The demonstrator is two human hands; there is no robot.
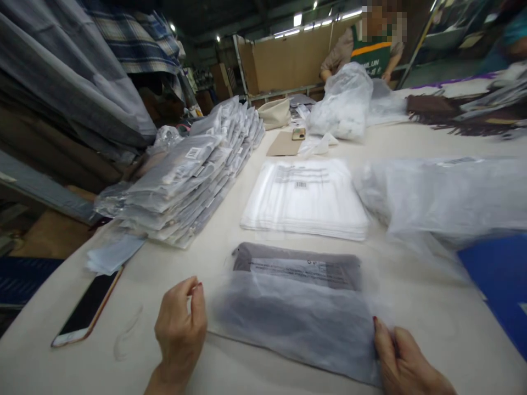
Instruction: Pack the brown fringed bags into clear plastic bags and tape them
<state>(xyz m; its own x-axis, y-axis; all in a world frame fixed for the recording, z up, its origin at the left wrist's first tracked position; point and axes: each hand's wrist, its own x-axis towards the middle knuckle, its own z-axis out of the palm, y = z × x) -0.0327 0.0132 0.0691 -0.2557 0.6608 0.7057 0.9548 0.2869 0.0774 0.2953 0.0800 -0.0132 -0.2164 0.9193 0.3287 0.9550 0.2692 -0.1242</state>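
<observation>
A folded grey-brown fabric item [296, 253] lies on the table in front of me, its lower part inside a frosted plastic bag [292, 318]. Printed text shows on a pale strip across the fabric. At the bag's right edge, my right hand [405, 356] grips the plastic between thumb and fingers. My left hand [181, 323] is closed in a pinch at the bag's left side, where the thin film is blurred. Beyond the bag lies a flat stack of white plastic bags [304, 200] with a barcode label on top.
Bagged grey items [177, 181] form a tall pile at left, near a phone [88, 307] partly under pale papers [113, 253]. Large plastic packaging [453, 192] and a blue object [498, 285] lie at right. Farther back are a stuffed clear bag [343, 101] and a person [370, 49].
</observation>
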